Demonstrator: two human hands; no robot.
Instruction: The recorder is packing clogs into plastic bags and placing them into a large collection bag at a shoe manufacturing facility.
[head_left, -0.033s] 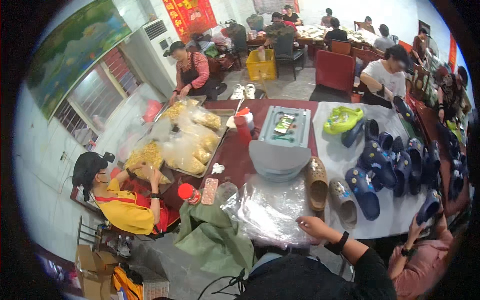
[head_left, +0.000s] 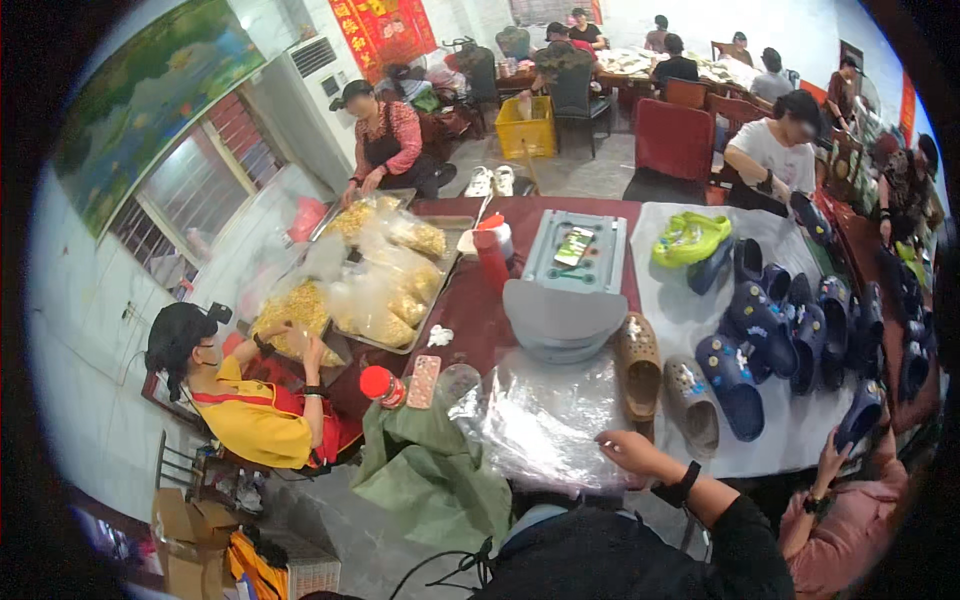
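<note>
My right hand [head_left: 625, 452] reaches in from the lower edge, with a dark sleeve and a black wristband. It lies on the near edge of a pile of clear plastic bags [head_left: 545, 415] on the dark red table [head_left: 480, 320]. The picture is too small to show whether the fingers grip the plastic. Just beyond the hand stand a tan clog [head_left: 638, 365] and a grey clog [head_left: 692, 398]. A grey stack of trays [head_left: 565, 320] is behind the bags. My left hand is not in view.
Several dark blue clogs [head_left: 760, 340] and a lime green pair [head_left: 688, 238] lie on a white cloth at right. A pink-sleeved person's hand [head_left: 830, 462] is by a blue clog. A green sack [head_left: 425, 470], red-capped bottle [head_left: 378, 383] and bagged yellow pieces on metal trays [head_left: 385, 285] are left, with two people.
</note>
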